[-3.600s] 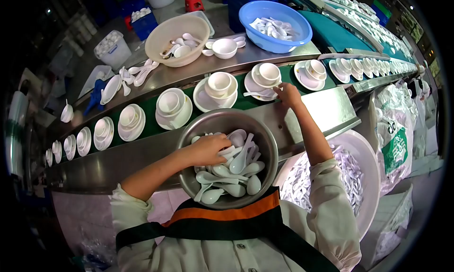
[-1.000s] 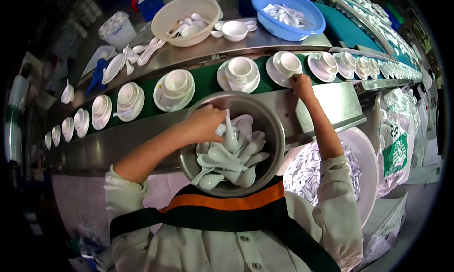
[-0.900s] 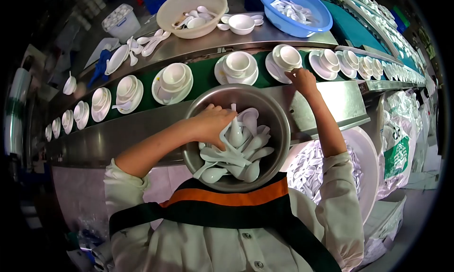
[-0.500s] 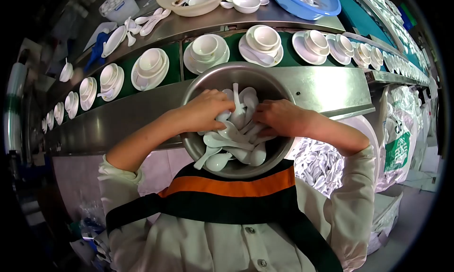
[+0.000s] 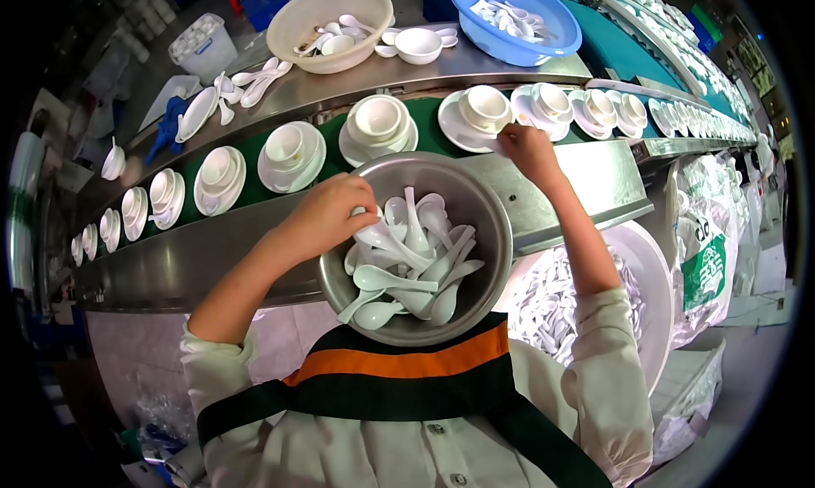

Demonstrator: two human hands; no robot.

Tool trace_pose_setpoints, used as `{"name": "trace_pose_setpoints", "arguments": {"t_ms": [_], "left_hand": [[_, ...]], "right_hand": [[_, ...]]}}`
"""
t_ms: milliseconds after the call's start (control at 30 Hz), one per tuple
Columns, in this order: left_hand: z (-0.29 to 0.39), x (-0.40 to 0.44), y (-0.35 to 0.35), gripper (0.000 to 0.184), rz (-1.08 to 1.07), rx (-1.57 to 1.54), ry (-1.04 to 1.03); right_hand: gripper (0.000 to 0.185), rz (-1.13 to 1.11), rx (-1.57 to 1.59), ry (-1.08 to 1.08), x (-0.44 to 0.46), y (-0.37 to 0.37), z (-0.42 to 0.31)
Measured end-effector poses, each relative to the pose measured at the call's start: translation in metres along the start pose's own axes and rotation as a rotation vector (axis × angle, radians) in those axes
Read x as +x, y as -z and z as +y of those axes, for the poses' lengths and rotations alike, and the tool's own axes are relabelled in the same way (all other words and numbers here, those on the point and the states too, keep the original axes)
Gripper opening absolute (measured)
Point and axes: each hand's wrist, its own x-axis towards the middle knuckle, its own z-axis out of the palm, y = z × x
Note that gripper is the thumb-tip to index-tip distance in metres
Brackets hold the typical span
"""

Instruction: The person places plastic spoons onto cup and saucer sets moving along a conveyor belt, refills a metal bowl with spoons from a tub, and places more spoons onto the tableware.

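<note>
A steel basin (image 5: pixel 501 259) against my apron holds a heap of white soup spoons (image 5: pixel 407 284). At its left rim, the fingers of my left hand (image 5: pixel 333 206) are closed on one white spoon (image 5: pixel 379 233), which lies over the heap. My right hand (image 5: pixel 531 155) is out beyond the basin, at the right edge of a plate (image 5: pixel 456 130) that carries a white bowl and cup (image 5: pixel 486 106). Its fingers are pinched together on a white spoon, mostly hidden by the hand.
Stacked place settings (image 5: pixel 291 153) line a green conveyor belt (image 5: pixel 335 155). Behind it stand a cream basin (image 5: pixel 280 42) and a blue basin (image 5: pixel 564 47) with spoons. A large tub (image 5: pixel 658 310) of spoons is at my right, beside a plastic bag (image 5: pixel 709 233).
My right hand has come out of the spoon basin and reached forward to a plate on the belt. My left hand has shifted to the basin's left rim. The place settings appear further left.
</note>
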Motion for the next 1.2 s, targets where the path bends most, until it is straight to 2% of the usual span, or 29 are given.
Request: {"name": "trace_pose_setpoints", "arguments": {"t_ms": [33,67,100,133,233,300,367,433,467,533,567,633,667,733,767,800,833,900,967,1000,1033,1067,1100,1133,1200], "left_hand": [[0.002,0.004,-0.003,0.009,0.005,0.006,-0.004],[0.004,0.011,-0.007,0.011,-0.077,-0.016,0.024],[0.006,0.016,-0.010,0.012,-0.159,-0.036,0.057],[0.009,0.020,-0.013,0.013,-0.071,-0.039,-0.072],[0.007,0.026,-0.008,0.013,0.029,-0.086,0.013],[0.002,0.028,-0.006,0.013,0.094,-0.113,0.027],[0.000,0.029,-0.004,0.013,0.235,-0.200,0.059],[0.001,0.028,-0.002,0.018,0.247,-0.146,0.040],[0.003,0.030,-0.003,0.018,0.237,-0.256,0.119],[0.005,0.032,-0.007,0.019,0.213,-0.425,0.200],[0.006,0.032,-0.006,0.019,0.215,-0.425,0.192],[0.011,0.026,-0.001,0.023,-0.002,-0.627,0.351],[0.002,0.025,-0.008,0.024,0.020,-0.659,0.337],[-0.007,0.021,-0.008,0.023,0.012,-0.652,0.325],[-0.009,0.018,-0.008,0.022,0.001,-0.646,0.316],[-0.012,0.017,-0.009,0.020,-0.007,-0.640,0.315],[-0.014,0.017,-0.010,0.020,-0.009,-0.647,0.322],[-0.017,0.017,-0.009,0.020,0.043,-0.628,0.267],[-0.015,0.016,0.001,0.020,0.064,-0.654,0.293],[-0.018,0.015,0.004,0.019,0.129,-0.666,0.282],[-0.021,0.014,0.009,0.018,0.191,-0.676,0.272],[-0.026,0.014,0.014,0.018,0.198,-0.641,0.276],[-0.029,0.013,0.019,0.018,0.201,-0.637,0.279],[-0.030,0.013,0.023,0.017,0.210,-0.589,0.280],[-0.034,0.011,0.028,0.017,0.237,-0.506,0.292]], "right_hand": [[0.019,-0.058,0.010,-0.068,0.007,-0.025,0.020],[0.023,-0.127,0.111,-0.177,0.012,-0.045,0.031],[0.028,-0.189,0.324,-0.418,0.017,-0.051,0.019],[0.030,-0.204,0.381,-0.429,0.020,-0.055,0.016],[0.030,-0.217,0.442,-0.441,0.018,-0.045,-0.005],[0.028,0.049,0.010,0.001,0.010,-0.026,-0.023],[0.025,-0.162,0.384,0.059,-0.001,0.019,-0.069],[0.020,-0.320,0.389,0.259,-0.022,0.046,-0.099],[0.020,-0.315,0.388,0.257,-0.028,0.044,-0.104],[0.019,-0.370,0.233,0.407,-0.034,0.040,-0.107],[0.019,-0.366,0.227,0.407,-0.033,0.039,-0.104],[0.017,-0.403,0.375,0.368,-0.029,0.043,-0.099],[0.013,-0.539,0.355,0.254,-0.026,0.052,-0.097],[0.009,-0.540,0.267,0.302,-0.009,0.061,-0.077],[0.007,-0.481,0.321,0.282,0.006,0.063,-0.062],[0.007,-0.413,0.240,0.066,0.026,0.079,-0.060],[0.012,-0.227,0.499,-0.013,0.046,0.087,-0.045],[0.028,0.186,0.390,0.027,0.072,0.099,-0.030],[0.030,0.287,0.314,0.050,0.068,0.092,-0.043],[0.030,0.036,0.367,-0.015,0.057,0.088,-0.060],[0.030,-0.087,0.464,0.166,0.042,0.071,-0.068],[0.032,-0.204,0.315,0.235,0.023,0.062,-0.089],[0.028,-0.189,0.196,0.467,0.013,0.034,-0.083],[0.028,-0.217,0.124,0.612,0.000,0.030,-0.098],[0.021,-0.225,-0.141,0.773,-0.013,0.003,-0.106]]}}
